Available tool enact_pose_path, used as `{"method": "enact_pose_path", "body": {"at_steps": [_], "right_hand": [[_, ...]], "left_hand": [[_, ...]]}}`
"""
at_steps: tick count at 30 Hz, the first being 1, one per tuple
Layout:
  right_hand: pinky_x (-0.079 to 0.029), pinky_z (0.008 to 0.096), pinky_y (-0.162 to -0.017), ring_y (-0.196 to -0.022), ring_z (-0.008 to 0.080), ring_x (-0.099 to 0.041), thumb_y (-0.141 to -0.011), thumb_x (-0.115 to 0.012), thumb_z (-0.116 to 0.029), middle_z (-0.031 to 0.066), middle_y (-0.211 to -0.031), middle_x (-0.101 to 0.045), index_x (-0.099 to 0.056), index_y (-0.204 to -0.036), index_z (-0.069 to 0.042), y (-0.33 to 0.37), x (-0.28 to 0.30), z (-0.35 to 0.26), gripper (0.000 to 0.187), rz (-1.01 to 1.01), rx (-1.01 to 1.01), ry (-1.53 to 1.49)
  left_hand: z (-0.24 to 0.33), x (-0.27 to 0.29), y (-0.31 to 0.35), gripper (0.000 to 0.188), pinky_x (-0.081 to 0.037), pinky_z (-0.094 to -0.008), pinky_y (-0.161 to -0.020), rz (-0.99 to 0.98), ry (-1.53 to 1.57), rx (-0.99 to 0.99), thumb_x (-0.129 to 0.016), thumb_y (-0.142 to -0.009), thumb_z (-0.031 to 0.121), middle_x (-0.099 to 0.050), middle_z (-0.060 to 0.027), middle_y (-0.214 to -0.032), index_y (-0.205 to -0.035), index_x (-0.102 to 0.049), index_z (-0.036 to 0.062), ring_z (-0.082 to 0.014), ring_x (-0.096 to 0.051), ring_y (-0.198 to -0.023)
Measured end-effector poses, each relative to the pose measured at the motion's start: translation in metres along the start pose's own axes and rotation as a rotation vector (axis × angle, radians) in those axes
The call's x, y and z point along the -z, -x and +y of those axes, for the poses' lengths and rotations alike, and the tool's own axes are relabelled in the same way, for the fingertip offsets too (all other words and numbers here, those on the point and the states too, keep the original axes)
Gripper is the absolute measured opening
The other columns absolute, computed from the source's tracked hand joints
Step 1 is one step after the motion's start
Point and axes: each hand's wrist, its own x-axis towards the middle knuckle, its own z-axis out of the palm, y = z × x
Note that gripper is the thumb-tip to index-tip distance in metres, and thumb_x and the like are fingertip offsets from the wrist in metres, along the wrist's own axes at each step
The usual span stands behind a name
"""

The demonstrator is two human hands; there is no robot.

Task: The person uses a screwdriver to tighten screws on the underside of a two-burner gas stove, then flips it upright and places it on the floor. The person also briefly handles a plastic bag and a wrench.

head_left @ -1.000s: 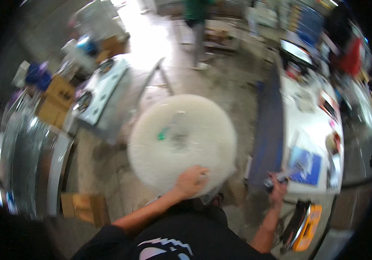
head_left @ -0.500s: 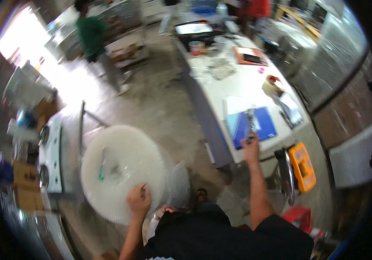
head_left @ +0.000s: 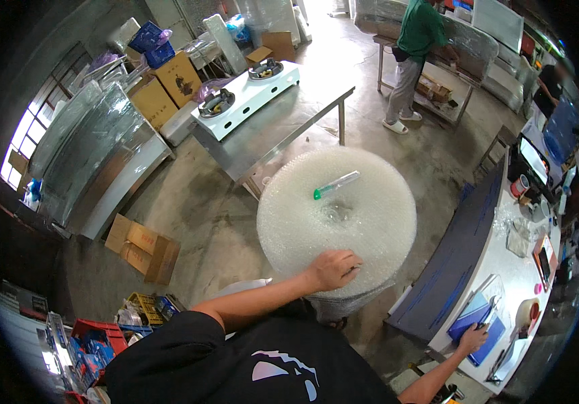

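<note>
My left hand (head_left: pixel 335 271) is curled closed over the near side of a big upright roll of bubble wrap (head_left: pixel 383 222). Whatever its fingers may hold is hidden. On top of the roll, beyond that hand, lies a slim clear tube with a green cap (head_left: pixel 338 184). My right hand (head_left: pixel 471 338) is at the white table (head_left: pixel 481 266) on the right, above a blue folder (head_left: pixel 490 347). Its fingers are closed round a small dark tool, too small here to name. A roll of tape (head_left: pixel 526 312) lies just right of the folder.
A two-burner gas stove (head_left: pixel 245 97) sits on a steel table (head_left: pixel 262 131) beyond the roll. An opened cardboard box (head_left: pixel 144 249) lies on the floor at left, near wrapped steel equipment (head_left: pixel 94 155). A person in a green shirt (head_left: pixel 421 34) stands at the far side.
My view has swung left, so the roll and table appear farther right. My left hand stays closed at the roll, and my right stays at the blue folder.
</note>
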Motion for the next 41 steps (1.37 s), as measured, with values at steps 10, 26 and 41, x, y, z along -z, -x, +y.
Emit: {"method": "enact_pose_path", "body": {"at_steps": [10, 26, 41], "right_hand": [[-0.05, 0.0387, -0.086, -0.1, 0.0274, -0.063, -0.101, -0.058, -0.023, 0.0154, -0.116, -0.065, -0.059, -0.13, -0.001, 0.085, 0.052, -0.069, 0.036, 0.352, -0.061, -0.873], [-0.051, 0.0266, -0.074, -0.083, 0.0103, -0.059, -0.096, -0.061, -0.004, 0.0034, -0.098, -0.064, -0.062, -0.116, -0.002, 0.521, 0.276, -0.589, 0.02, -1.148, 0.587, -1.577], [-0.053, 0.0356, -0.081, -0.09, 0.0228, -0.068, -0.095, -0.063, -0.016, 0.013, -0.096, -0.071, -0.062, -0.113, -0.002, 0.695, 0.241, -0.884, 0.023, -1.342, 1.162, -1.107]], "left_hand": [[-0.023, 0.018, 0.005, 0.019, -0.053, -0.0415, -0.076, -0.114, 0.225, -0.179, -0.068, -0.09, 0.017, -0.066, -0.0115, -0.094, -0.105, -0.067, 0.0059, -0.0313, -0.066, -0.088], [-0.331, 0.309, 0.157, 0.019, -0.053, -0.0389, -0.07, -0.046, 0.037, 0.37, -0.07, -0.086, 0.013, -0.069, -0.0101, -0.09, -0.105, -0.071, 0.0087, -0.0291, -0.067, -0.08], [-0.526, 0.44, 0.374, 0.031, -0.05, -0.0454, -0.094, -0.268, -0.063, 0.988, -0.063, -0.095, 0.025, -0.067, -0.0217, -0.115, -0.115, -0.066, 0.0019, -0.0402, -0.062, -0.108]]}}
